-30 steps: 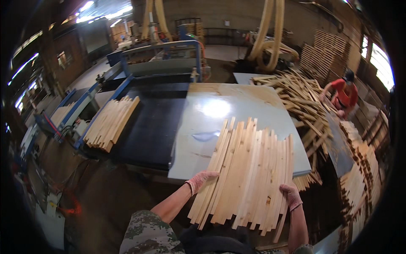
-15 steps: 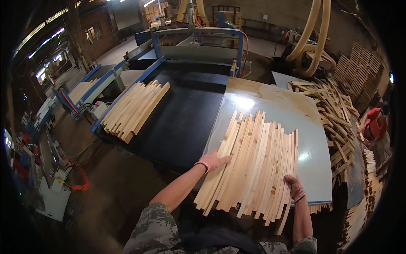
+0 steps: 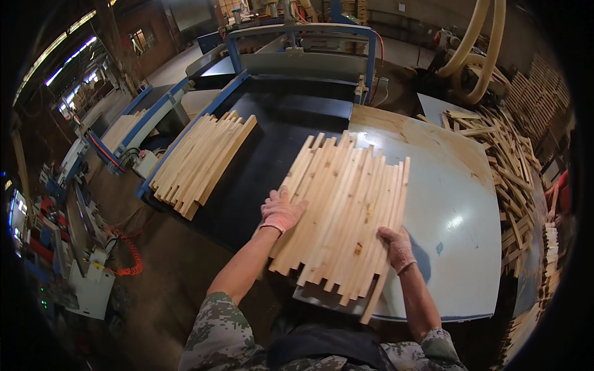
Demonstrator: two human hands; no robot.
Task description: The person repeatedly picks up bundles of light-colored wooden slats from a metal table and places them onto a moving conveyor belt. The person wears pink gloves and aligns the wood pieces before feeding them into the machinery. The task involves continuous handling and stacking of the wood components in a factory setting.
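Between my two hands lies a row of light wooden strips, side by side with uneven ends. My left hand, in a pinkish knit glove, presses against the row's left edge, its thumb over the top. Gloved alike, my right hand grips the right edge near the lower end. The row lies across the border of the black conveyor belt and the shiny grey metal table. Farther left on the belt rests a second row of wooden strips.
A blue machine frame spans the belt's far end. Right of the table is a heap of loose wooden strips, with pale hoses behind it. On the left stand another blue-sided conveyor and a coiled red air hose.
Both hands have shifted the row of strips leftward and away from me, from the metal table partly onto the black belt. The view has turned slightly.
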